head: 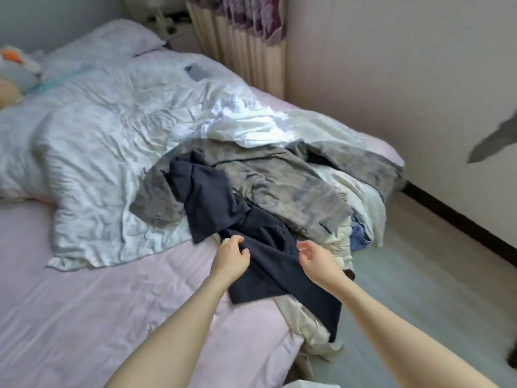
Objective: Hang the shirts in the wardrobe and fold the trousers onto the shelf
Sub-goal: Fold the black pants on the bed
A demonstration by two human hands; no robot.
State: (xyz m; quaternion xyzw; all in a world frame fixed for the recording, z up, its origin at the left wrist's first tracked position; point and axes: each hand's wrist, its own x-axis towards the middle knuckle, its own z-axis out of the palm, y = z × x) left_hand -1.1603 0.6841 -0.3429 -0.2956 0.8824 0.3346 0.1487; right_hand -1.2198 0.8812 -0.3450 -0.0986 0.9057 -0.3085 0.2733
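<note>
A dark navy garment [223,208] lies on top of a pile of clothes at the right edge of the bed. My left hand [232,254] pinches a fold of it near its lower middle. Just to the right, my right hand [317,259] hovers over the same garment with its fingers loosely curled and nothing in them. Under the navy cloth lie a grey mottled garment [279,180], cream clothes [361,197] and a bit of blue cloth [359,236]. No wardrobe or shelf is in view.
The bed has a pink sheet [98,303] and a rumpled white quilt [98,141]. A phone [197,71] lies on the quilt near a pillow [112,40]. Grey floor [419,275] runs along the wall on the right. Curtains [246,37] hang at the back.
</note>
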